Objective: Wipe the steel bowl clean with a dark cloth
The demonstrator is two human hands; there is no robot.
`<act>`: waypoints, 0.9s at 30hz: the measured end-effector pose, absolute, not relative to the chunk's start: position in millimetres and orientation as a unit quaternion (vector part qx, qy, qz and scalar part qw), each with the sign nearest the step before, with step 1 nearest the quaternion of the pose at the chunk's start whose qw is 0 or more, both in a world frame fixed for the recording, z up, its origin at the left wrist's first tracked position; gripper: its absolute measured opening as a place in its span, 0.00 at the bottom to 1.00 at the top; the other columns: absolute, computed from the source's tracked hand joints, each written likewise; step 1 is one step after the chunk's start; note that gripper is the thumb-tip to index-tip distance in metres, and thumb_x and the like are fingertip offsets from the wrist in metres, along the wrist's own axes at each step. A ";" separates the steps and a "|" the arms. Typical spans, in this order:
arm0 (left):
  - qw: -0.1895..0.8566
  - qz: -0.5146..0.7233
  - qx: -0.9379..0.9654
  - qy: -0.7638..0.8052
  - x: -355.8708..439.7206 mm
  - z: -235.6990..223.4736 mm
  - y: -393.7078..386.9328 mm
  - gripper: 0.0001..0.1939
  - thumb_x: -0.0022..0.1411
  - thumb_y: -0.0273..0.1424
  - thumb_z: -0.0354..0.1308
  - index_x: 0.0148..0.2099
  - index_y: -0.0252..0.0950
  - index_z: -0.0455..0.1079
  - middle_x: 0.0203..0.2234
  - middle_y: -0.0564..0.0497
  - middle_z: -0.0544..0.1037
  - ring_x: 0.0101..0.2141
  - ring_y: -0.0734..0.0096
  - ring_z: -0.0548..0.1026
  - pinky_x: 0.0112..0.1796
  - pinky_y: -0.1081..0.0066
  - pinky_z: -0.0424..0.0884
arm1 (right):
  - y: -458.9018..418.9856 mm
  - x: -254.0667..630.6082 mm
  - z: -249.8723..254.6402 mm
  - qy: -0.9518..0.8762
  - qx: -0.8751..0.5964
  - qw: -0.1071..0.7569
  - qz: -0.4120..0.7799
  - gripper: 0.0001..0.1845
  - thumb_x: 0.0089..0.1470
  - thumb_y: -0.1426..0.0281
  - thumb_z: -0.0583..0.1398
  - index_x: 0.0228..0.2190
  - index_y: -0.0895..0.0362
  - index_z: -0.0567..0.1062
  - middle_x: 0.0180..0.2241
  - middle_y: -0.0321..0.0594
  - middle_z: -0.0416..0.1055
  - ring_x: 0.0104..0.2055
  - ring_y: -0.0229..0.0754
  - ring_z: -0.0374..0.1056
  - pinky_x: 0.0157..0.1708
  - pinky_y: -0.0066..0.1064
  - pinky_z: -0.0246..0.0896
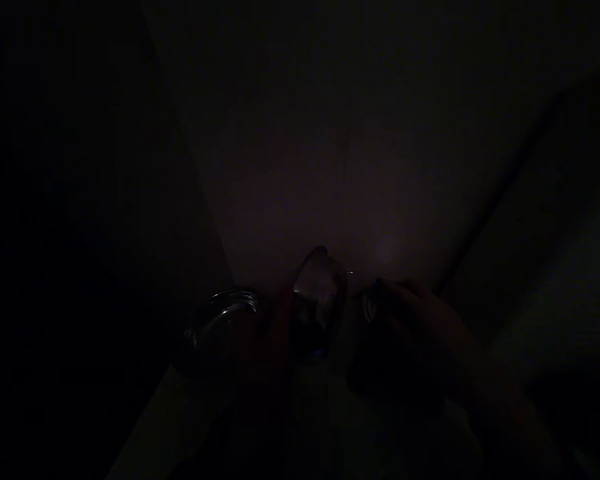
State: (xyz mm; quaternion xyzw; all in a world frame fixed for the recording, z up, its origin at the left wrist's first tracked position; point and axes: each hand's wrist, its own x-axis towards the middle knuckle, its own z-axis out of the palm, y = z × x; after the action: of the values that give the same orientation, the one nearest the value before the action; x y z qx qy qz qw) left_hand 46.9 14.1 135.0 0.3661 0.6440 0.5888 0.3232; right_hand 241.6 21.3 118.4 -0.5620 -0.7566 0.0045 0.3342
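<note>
The picture is very dark. A shiny metal bowl [317,300] is tilted near the middle, its smooth side catching faint light. Against its left edge is my left hand [273,340], a dim reddish shape that seems closed on the bowl; single fingers are lost in the dark. To the right, my right hand [413,307] reaches in with bent fingers, closed around something dark. A pale curved line [369,309] shows by its fingertips, but what it belongs to cannot be made out.
A round shiny metal vessel [223,310] with a bright rim stands left of my left hand. Below lies a pale surface [150,427] with a slanting left edge. A dim wall or panel [290,167] rises behind, with a dark slanting line [500,187] at the right.
</note>
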 end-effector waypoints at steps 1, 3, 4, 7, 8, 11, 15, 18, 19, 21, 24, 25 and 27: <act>0.326 0.586 0.369 0.644 46.2 134.5 15.6 0.19 0.51 0.47 0.59 0.33 0.35 0.75 0.24 0.49 0.78 0.31 0.63 0.77 0.34 0.68 0.71 | 21.1 242.5 117.4 -0.760 -0.539 0.362 0.017 0.21 0.56 0.68 0.51 0.51 0.58 0.68 0.43 0.47 0.71 0.40 0.46 0.72 0.37 0.37 0.70; 0.329 0.580 0.370 0.647 44.5 134.2 18.3 0.18 0.50 0.47 0.60 0.31 0.36 0.75 0.23 0.50 0.78 0.30 0.65 0.76 0.33 0.68 0.70 | 20.2 244.2 116.7 -0.770 -0.501 0.393 0.046 0.23 0.55 0.68 0.53 0.52 0.56 0.67 0.44 0.45 0.70 0.42 0.45 0.71 0.39 0.36 0.70; 0.329 0.576 0.363 0.654 43.6 134.3 19.2 0.18 0.50 0.47 0.60 0.31 0.36 0.74 0.23 0.50 0.78 0.29 0.64 0.76 0.32 0.68 0.70 | 19.6 244.7 117.1 -0.772 -0.491 0.399 0.059 0.21 0.55 0.68 0.54 0.51 0.55 0.68 0.44 0.44 0.70 0.43 0.45 0.71 0.39 0.35 0.70; 0.329 0.564 0.343 0.676 41.3 134.9 20.1 0.19 0.49 0.48 0.60 0.31 0.35 0.74 0.24 0.47 0.78 0.29 0.62 0.76 0.30 0.66 0.70 | 17.4 244.0 120.5 -0.768 -0.491 0.400 0.096 0.15 0.55 0.66 0.54 0.44 0.52 0.72 0.43 0.41 0.71 0.43 0.45 0.71 0.42 0.37 0.68; 0.329 0.562 0.342 0.678 41.0 135.1 19.9 0.19 0.49 0.48 0.60 0.31 0.35 0.74 0.25 0.47 0.78 0.30 0.61 0.76 0.31 0.66 0.70 | 16.8 243.1 122.0 -0.762 -0.500 0.397 0.107 0.14 0.55 0.65 0.54 0.43 0.51 0.73 0.43 0.40 0.72 0.43 0.45 0.71 0.43 0.38 0.68; 0.333 0.562 0.359 0.667 41.7 135.4 19.1 0.18 0.49 0.47 0.61 0.31 0.36 0.75 0.24 0.47 0.78 0.32 0.60 0.76 0.32 0.67 0.70 | 15.7 239.7 126.2 -0.741 -0.543 0.371 0.135 0.14 0.56 0.60 0.55 0.40 0.52 0.73 0.39 0.40 0.74 0.40 0.47 0.72 0.41 0.40 0.68; 0.333 0.575 0.370 0.649 44.9 133.2 17.9 0.17 0.51 0.46 0.59 0.32 0.36 0.75 0.24 0.48 0.77 0.33 0.61 0.76 0.33 0.67 0.70 | 15.7 235.6 130.0 -0.714 -0.580 0.358 0.160 0.18 0.57 0.55 0.53 0.41 0.52 0.72 0.36 0.38 0.76 0.36 0.46 0.73 0.34 0.38 0.69; 0.343 0.577 0.373 0.641 44.3 130.9 18.0 0.17 0.53 0.46 0.57 0.33 0.36 0.74 0.26 0.47 0.78 0.34 0.62 0.76 0.34 0.67 0.70 | 16.2 234.0 131.5 -0.709 -0.563 0.401 0.142 0.18 0.59 0.58 0.51 0.48 0.50 0.68 0.44 0.39 0.75 0.43 0.46 0.72 0.41 0.37 0.68; 0.349 0.574 0.373 0.640 43.4 130.3 18.6 0.18 0.53 0.46 0.57 0.32 0.35 0.74 0.25 0.47 0.78 0.33 0.62 0.76 0.34 0.67 0.71 | 16.3 234.0 131.7 -0.712 -0.553 0.409 0.140 0.18 0.60 0.59 0.50 0.48 0.50 0.68 0.46 0.39 0.74 0.46 0.45 0.71 0.44 0.37 0.66; 0.353 0.571 0.373 0.640 41.4 129.6 20.5 0.18 0.54 0.45 0.58 0.33 0.34 0.73 0.25 0.47 0.78 0.33 0.64 0.76 0.35 0.66 0.71 | 15.9 235.2 131.4 -0.713 -0.548 0.411 0.148 0.17 0.60 0.59 0.50 0.47 0.49 0.69 0.46 0.38 0.74 0.47 0.45 0.71 0.46 0.38 0.66; 0.347 0.569 0.370 0.648 39.6 128.9 22.9 0.17 0.53 0.45 0.58 0.33 0.34 0.72 0.25 0.48 0.78 0.33 0.65 0.76 0.36 0.66 0.71 | 14.1 239.0 129.8 -0.714 -0.550 0.389 0.190 0.21 0.54 0.58 0.58 0.49 0.49 0.67 0.42 0.39 0.74 0.42 0.46 0.73 0.39 0.37 0.69; 0.344 0.569 0.368 0.650 39.5 128.7 23.3 0.17 0.53 0.45 0.58 0.33 0.35 0.73 0.25 0.48 0.78 0.34 0.64 0.76 0.36 0.66 0.71 | 13.6 240.4 129.2 -0.720 -0.543 0.379 0.206 0.23 0.52 0.59 0.60 0.50 0.49 0.66 0.43 0.39 0.74 0.41 0.47 0.73 0.37 0.37 0.70; 0.338 0.570 0.361 0.656 39.3 128.2 23.7 0.18 0.52 0.46 0.58 0.32 0.35 0.73 0.26 0.48 0.78 0.35 0.62 0.77 0.37 0.66 0.71 | 13.1 242.8 128.1 -0.741 -0.523 0.356 0.225 0.23 0.52 0.62 0.60 0.50 0.50 0.65 0.44 0.39 0.73 0.43 0.46 0.72 0.39 0.37 0.69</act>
State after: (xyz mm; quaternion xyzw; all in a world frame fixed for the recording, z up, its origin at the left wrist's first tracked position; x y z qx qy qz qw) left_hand 39.3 23.7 128.2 0.3608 0.6565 0.5700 0.3376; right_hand 242.8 13.1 128.1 -0.5234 -0.7406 0.2247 0.3565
